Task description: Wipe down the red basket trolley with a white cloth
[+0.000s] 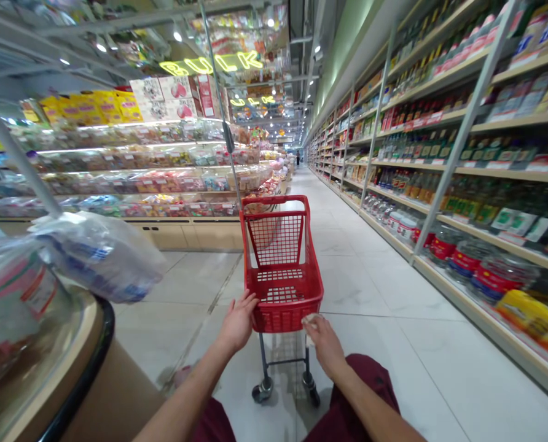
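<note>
A small red shopping cart with a plastic basket and dark wheels stands in front of me on the aisle floor. My left hand is at the near left corner of its basket, fingers stretched out and lying against the side. My right hand is closed, close to the near right corner. A small crumpled white tissue pokes out between its thumb and fingers. Inside the basket I see only its slotted red floor.
Tall shelves of bottles and jars line the right side. Left, a bulk candy display stands under a yellow BULK sign. A rounded counter with a hanging plastic bag is close at left. A distant person stands down the aisle.
</note>
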`<state>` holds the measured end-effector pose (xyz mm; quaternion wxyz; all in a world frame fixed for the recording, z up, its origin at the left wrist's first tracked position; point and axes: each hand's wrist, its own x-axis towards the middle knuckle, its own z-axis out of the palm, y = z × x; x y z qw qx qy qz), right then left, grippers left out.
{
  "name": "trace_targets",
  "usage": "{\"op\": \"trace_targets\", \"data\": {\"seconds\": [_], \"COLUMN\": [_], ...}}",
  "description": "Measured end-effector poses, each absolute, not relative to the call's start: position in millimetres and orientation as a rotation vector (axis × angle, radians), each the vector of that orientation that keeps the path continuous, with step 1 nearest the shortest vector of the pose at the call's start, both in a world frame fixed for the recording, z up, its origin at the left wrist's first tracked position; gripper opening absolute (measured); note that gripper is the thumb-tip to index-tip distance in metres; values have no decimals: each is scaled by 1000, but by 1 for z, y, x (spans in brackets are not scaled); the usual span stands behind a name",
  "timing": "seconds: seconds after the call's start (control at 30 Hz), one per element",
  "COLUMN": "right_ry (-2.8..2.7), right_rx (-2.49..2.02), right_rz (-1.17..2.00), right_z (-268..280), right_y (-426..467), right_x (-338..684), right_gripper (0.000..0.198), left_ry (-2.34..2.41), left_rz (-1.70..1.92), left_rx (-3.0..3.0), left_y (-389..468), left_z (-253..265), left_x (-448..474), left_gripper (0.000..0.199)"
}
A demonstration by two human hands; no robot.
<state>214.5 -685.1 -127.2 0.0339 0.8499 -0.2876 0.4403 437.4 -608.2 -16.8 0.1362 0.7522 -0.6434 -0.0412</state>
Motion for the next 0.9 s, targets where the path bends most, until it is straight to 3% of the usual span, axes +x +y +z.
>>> {"op": "trace_targets", "data": {"seconds": [0.23,0.4,0.57,0.73,0.9], "right_ry": [-888,-865,-758,-711,-694], "right_rx": [2530,2789,2686,2744,2731], "right_rz": [1583,1294,1409,1200,1227], "right_z": [-115,-132,-115,-117,-120], "right_y": [-690,-687,-671,-654,-648], "right_x": [215,213,256,289,299], "right_gripper": [36,30,35,24,25], "left_ry": [-1861,-1874,-1901,-1947,-1943], "left_rz": [-95,-119,-107,-190,-188], "left_rx": [2148,2160,2133,2122,2108], "left_y": [-608,-609,-609,-606,-605], "left_z": [-19,-20,-19,-13,-12], "left_x": [437,437,436,436,439], "left_gripper": [56,57,57,58,58]}}
